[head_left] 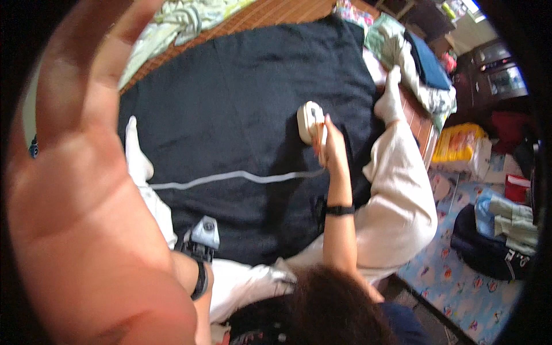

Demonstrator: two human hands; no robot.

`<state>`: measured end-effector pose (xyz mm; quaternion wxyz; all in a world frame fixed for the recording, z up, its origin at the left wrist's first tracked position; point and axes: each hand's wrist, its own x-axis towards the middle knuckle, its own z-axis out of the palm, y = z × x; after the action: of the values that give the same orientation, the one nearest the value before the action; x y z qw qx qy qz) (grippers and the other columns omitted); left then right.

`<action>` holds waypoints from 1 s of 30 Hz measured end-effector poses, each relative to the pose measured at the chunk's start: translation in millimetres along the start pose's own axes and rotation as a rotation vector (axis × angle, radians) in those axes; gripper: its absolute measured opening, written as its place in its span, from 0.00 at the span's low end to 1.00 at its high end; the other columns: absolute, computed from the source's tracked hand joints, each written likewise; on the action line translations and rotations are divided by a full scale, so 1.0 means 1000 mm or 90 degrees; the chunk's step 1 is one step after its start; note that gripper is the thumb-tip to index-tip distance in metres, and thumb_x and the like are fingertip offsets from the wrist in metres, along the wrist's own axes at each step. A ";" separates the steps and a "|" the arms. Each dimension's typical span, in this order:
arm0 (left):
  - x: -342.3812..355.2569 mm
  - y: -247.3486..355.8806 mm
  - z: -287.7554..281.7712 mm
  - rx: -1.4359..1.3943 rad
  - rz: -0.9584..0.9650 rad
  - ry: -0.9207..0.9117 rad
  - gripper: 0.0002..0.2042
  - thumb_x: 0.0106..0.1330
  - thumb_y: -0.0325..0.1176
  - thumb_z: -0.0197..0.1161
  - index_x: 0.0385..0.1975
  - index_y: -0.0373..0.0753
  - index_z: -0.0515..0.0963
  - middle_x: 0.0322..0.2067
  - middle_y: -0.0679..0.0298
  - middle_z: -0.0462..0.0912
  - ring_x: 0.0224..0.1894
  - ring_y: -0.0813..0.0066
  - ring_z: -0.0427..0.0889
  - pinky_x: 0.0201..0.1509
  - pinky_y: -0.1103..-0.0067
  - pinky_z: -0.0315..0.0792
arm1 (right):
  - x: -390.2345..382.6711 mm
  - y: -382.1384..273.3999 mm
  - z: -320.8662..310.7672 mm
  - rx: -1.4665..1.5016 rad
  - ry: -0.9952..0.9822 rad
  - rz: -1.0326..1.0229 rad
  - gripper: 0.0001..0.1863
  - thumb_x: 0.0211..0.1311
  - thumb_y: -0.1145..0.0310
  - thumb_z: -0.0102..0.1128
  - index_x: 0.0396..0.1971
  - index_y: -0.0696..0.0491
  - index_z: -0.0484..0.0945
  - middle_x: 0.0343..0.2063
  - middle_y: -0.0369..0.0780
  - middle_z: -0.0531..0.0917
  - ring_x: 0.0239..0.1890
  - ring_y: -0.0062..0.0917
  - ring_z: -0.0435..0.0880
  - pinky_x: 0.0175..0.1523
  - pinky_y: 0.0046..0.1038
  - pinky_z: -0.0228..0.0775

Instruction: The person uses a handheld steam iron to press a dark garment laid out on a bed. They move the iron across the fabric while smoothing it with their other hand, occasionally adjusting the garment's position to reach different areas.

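Observation:
My left hand (pixel 86 190) looms large and blurred at the left, raised close up with its palm showing and fingers stretched apart; nothing is in it. In my right hand (pixel 333 144) is a small white handheld appliance (pixel 309 122) with a rounded head, which looks like a garment steamer. It is held over a large black cloth (pixel 247 98) spread on the floor. A pale cord (pixel 241 175) runs across the cloth from the left to near my right hand. A grey-blue triangular object (pixel 206 232) on a dark base shows beside my left forearm.
My legs in white trousers (pixel 397 213) lie either side of the cloth. Crumpled light fabric (pixel 178 23) lies far left; folded clothes (pixel 397 43) are heaped far right. On the right are a yellow package (pixel 458 144), a patterned mat (pixel 443 276) and a dark blue bag (pixel 483 244).

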<state>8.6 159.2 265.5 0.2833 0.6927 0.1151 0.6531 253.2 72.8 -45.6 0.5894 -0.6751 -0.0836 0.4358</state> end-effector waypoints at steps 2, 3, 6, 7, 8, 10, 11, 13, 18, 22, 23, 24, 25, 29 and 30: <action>-0.005 0.019 -0.015 0.005 0.037 -0.029 0.14 0.73 0.44 0.62 0.44 0.39 0.84 0.40 0.60 0.88 0.40 0.73 0.87 0.44 0.76 0.81 | -0.001 0.003 -0.002 -0.060 0.004 -0.007 0.28 0.78 0.42 0.49 0.40 0.55 0.80 0.19 0.39 0.79 0.15 0.21 0.76 0.20 0.24 0.65; -0.006 0.033 -0.020 -0.003 0.076 -0.037 0.14 0.74 0.44 0.62 0.44 0.39 0.84 0.40 0.60 0.88 0.40 0.73 0.87 0.44 0.76 0.81 | -0.001 0.003 -0.001 -0.014 -0.010 0.011 0.27 0.79 0.42 0.50 0.44 0.54 0.80 0.20 0.38 0.79 0.15 0.21 0.75 0.20 0.24 0.65; -0.010 0.050 -0.027 0.022 0.104 -0.067 0.14 0.74 0.44 0.61 0.43 0.39 0.84 0.39 0.60 0.87 0.40 0.73 0.86 0.44 0.76 0.81 | 0.001 0.001 0.003 0.016 0.012 0.061 0.24 0.79 0.43 0.50 0.50 0.50 0.81 0.21 0.38 0.79 0.13 0.21 0.73 0.19 0.24 0.64; -0.012 0.050 -0.027 0.047 0.100 -0.079 0.14 0.75 0.44 0.61 0.43 0.39 0.84 0.39 0.61 0.87 0.39 0.73 0.86 0.44 0.76 0.81 | 0.001 0.001 0.005 0.002 0.024 0.077 0.25 0.78 0.43 0.50 0.52 0.50 0.81 0.21 0.38 0.79 0.14 0.21 0.73 0.19 0.23 0.64; -0.013 0.048 -0.027 0.063 0.096 -0.086 0.14 0.75 0.44 0.60 0.43 0.39 0.83 0.39 0.61 0.87 0.39 0.73 0.86 0.43 0.76 0.81 | 0.000 0.001 0.007 0.003 0.024 0.070 0.25 0.79 0.44 0.50 0.54 0.51 0.81 0.21 0.38 0.79 0.14 0.21 0.73 0.19 0.23 0.64; -0.017 0.042 -0.028 0.075 0.087 -0.102 0.14 0.75 0.44 0.59 0.43 0.39 0.83 0.39 0.61 0.87 0.39 0.73 0.86 0.43 0.76 0.81 | -0.003 0.000 0.009 -0.028 0.039 0.083 0.25 0.79 0.46 0.49 0.57 0.51 0.80 0.21 0.37 0.79 0.15 0.20 0.73 0.19 0.23 0.64; -0.019 0.040 -0.029 0.079 0.092 -0.111 0.15 0.76 0.44 0.59 0.43 0.39 0.83 0.39 0.61 0.87 0.39 0.73 0.86 0.43 0.76 0.81 | -0.004 -0.001 0.011 -0.025 0.039 0.074 0.24 0.79 0.48 0.49 0.54 0.52 0.81 0.21 0.36 0.78 0.15 0.19 0.73 0.20 0.23 0.65; -0.022 0.039 -0.035 0.077 0.093 -0.116 0.15 0.76 0.44 0.58 0.43 0.39 0.83 0.39 0.62 0.87 0.39 0.73 0.86 0.43 0.75 0.82 | -0.009 -0.003 0.011 -0.050 0.048 0.026 0.24 0.79 0.48 0.49 0.50 0.55 0.82 0.20 0.36 0.78 0.15 0.19 0.72 0.21 0.23 0.65; -0.012 0.038 -0.052 0.456 0.271 -0.142 0.15 0.77 0.44 0.56 0.43 0.39 0.83 0.38 0.63 0.86 0.38 0.73 0.86 0.42 0.75 0.82 | -0.018 -0.007 -0.001 -0.001 0.112 -0.033 0.24 0.79 0.49 0.53 0.53 0.56 0.82 0.21 0.34 0.78 0.15 0.16 0.71 0.20 0.20 0.64; -0.043 -0.025 -0.012 0.175 -0.140 -0.240 0.12 0.76 0.34 0.55 0.41 0.34 0.84 0.38 0.61 0.87 0.38 0.74 0.86 0.44 0.77 0.80 | -0.019 0.000 -0.015 -0.037 0.136 0.025 0.25 0.74 0.48 0.61 0.57 0.52 0.85 0.19 0.32 0.77 0.15 0.13 0.71 0.20 0.19 0.63; -0.061 -0.053 0.009 -0.007 -0.325 -0.185 0.11 0.75 0.29 0.55 0.39 0.32 0.85 0.38 0.60 0.88 0.39 0.75 0.86 0.45 0.78 0.80 | -0.016 0.001 -0.017 -0.030 0.105 0.010 0.24 0.75 0.48 0.60 0.58 0.52 0.84 0.20 0.32 0.78 0.15 0.14 0.71 0.20 0.19 0.63; -0.083 -0.081 0.031 0.074 -0.344 -0.206 0.11 0.73 0.23 0.53 0.34 0.33 0.85 0.34 0.57 0.89 0.31 0.78 0.86 0.38 0.83 0.76 | -0.013 0.002 -0.017 -0.032 0.086 0.006 0.23 0.75 0.49 0.60 0.58 0.51 0.84 0.20 0.33 0.78 0.15 0.14 0.72 0.20 0.18 0.64; -0.103 -0.112 0.044 0.126 -0.365 -0.281 0.09 0.74 0.28 0.57 0.39 0.35 0.86 0.35 0.56 0.90 0.34 0.73 0.89 0.40 0.81 0.79 | -0.010 0.003 -0.017 -0.042 0.076 0.020 0.23 0.76 0.50 0.60 0.59 0.50 0.83 0.21 0.33 0.79 0.15 0.15 0.73 0.20 0.18 0.64; -0.187 -0.212 0.075 0.411 -0.557 -0.566 0.30 0.67 0.49 0.70 0.67 0.45 0.74 0.66 0.54 0.78 0.70 0.54 0.74 0.74 0.44 0.60 | 0.016 -0.013 -0.012 -0.052 0.020 0.012 0.24 0.75 0.48 0.61 0.59 0.49 0.84 0.21 0.34 0.80 0.16 0.15 0.73 0.20 0.19 0.64; -0.204 -0.223 0.073 0.470 -0.540 -0.570 0.37 0.64 0.52 0.72 0.71 0.47 0.68 0.71 0.55 0.70 0.74 0.51 0.64 0.74 0.39 0.51 | 0.024 -0.020 -0.010 -0.083 0.014 -0.003 0.24 0.75 0.47 0.61 0.60 0.47 0.83 0.22 0.34 0.80 0.16 0.15 0.73 0.21 0.19 0.65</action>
<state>101.6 215.0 -25.9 0.2796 0.8404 0.4606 0.0588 282.4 86.6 -41.0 0.5463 -0.7165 -0.1068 0.4204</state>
